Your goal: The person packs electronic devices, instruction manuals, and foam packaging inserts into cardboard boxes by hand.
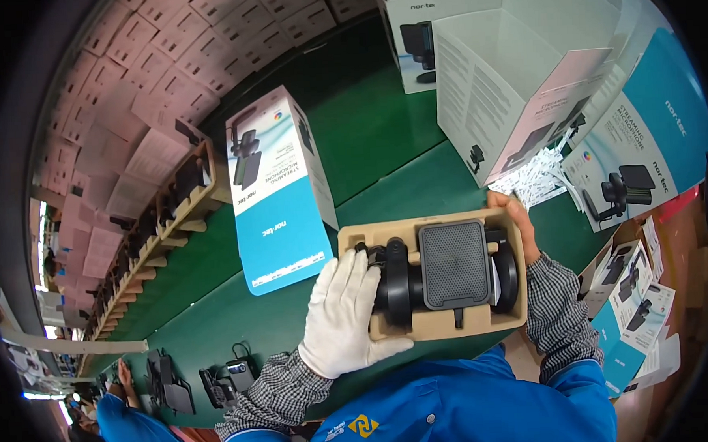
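A tan molded pulp tray [430, 328] lies before me, holding a black microphone [455, 264] with a rectangular mesh front. Beside it in the tray sit a black round-bodied mount part [398, 282] and a black disc-shaped base [508, 277]. My left hand [338, 316], in a white glove, lies over the tray's left end. Its fingers are stretched flat against the black parts, with the thumb apart along the near edge. My bare right hand [520, 222] is wrapped round the far right corner of the tray; its palm side is hidden.
A white and blue box [277, 185] lies beyond the tray on the green table [367, 161]. Tall open cartons [499, 96] and a pile of paper slips [534, 177] are at right. Black devices [227, 380] lie near left, by a co-worker's blue sleeve [138, 432]. Stacked boxes [172, 39] line the back.
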`<state>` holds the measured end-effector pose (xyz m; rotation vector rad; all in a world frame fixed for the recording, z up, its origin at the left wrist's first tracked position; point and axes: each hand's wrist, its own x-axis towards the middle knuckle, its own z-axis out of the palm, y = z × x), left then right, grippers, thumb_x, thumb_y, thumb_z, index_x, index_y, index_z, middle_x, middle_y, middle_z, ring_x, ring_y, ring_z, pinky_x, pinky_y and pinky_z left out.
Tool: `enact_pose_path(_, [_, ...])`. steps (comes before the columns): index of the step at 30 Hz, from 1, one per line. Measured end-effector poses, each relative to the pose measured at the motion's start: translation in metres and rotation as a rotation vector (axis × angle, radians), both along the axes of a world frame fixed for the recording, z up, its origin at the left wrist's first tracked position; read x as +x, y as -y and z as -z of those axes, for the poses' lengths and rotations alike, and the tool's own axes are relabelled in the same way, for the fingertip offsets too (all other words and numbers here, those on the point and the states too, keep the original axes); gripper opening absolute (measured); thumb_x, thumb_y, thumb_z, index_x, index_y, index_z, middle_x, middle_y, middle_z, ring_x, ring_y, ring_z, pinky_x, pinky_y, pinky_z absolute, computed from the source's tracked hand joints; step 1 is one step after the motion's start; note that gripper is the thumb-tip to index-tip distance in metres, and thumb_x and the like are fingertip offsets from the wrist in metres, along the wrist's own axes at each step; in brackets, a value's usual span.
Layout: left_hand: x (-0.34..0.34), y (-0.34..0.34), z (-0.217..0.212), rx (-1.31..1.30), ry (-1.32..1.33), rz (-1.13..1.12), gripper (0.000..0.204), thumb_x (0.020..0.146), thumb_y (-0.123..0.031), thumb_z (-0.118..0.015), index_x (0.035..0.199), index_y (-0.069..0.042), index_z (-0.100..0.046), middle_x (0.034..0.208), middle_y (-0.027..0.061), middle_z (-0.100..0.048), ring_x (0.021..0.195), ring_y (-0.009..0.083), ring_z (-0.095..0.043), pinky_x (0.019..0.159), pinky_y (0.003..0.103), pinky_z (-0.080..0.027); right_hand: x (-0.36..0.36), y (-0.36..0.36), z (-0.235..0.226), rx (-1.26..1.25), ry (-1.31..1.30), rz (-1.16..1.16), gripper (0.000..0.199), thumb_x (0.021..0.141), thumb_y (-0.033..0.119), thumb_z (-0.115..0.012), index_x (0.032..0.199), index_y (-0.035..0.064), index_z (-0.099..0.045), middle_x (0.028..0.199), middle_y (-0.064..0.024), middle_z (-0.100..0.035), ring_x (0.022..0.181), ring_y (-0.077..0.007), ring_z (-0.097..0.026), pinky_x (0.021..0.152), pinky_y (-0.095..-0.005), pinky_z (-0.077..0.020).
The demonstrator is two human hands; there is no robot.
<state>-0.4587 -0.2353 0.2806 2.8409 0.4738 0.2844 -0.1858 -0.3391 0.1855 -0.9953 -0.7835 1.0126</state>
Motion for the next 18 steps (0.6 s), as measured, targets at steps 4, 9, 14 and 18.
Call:
enact_pose_path(4, [-0.005, 0.005, -0.026, -0.045, -0.092, 0.012, 0.081, 0.067, -0.054, -0.062, 0.117, 0.007, -0.043, 0.126, 0.0265, -0.039, 0.122, 0.0389, -0.033, 0.105, 0.046, -0.019, -0.033, -0.001, -0.02, 0.028, 0.174, 0.3, 0.026, 0.082, 0.032, -0.039, 0.072, 0.0087, -0.039, 0.073, -0.0067, -0.048, 0.072, -0.0152, -0.043, 0.069, -0.026, -0.0348])
enact_pose_path(9, [-0.056, 0.003, -0.053, -0.159, -0.029, 0.074, 0.079, 0.065, -0.051, -0.066, 0.12, 0.003, -0.044, 0.129, 0.0245, -0.038, 0.125, 0.0382, -0.031, 0.105, 0.047, -0.02, -0.043, 0.019, -0.038, 0.019, -0.086, 0.165, 0.031, 0.079, 0.038, -0.04, 0.065, 0.0102, -0.037, 0.064, -0.004, -0.044, 0.064, -0.0124, -0.038, 0.061, -0.0242, -0.0328])
enact_pose_path(14, [-0.132, -0.048, -0.049, -0.049, 0.407, -0.288, 0.086, 0.057, -0.024, -0.075, 0.13, 0.0, -0.036, 0.134, 0.0229, -0.035, 0.126, 0.038, -0.031, 0.104, 0.047, -0.022, -0.04, 0.063, -0.024, 0.052, -0.135, 0.248, 0.032, 0.076, 0.039, -0.041, 0.062, 0.0109, -0.036, 0.059, -0.0032, -0.044, 0.056, -0.0108, -0.036, 0.054, -0.0227, -0.0312])
enact_pose_path(18, [-0.136, -0.089, -0.033, 0.143, 0.112, -0.21, 0.082, 0.055, -0.014, -0.074, 0.128, 0.0, -0.038, 0.127, 0.0222, -0.044, 0.117, 0.0356, -0.042, 0.101, 0.041, -0.03, -0.051, 0.092, -0.047, 0.034, -0.073, 0.436, 0.032, 0.074, 0.039, -0.044, 0.061, 0.0117, -0.034, 0.055, -0.0022, -0.044, 0.052, -0.0098, -0.034, 0.049, -0.0215, -0.0291])
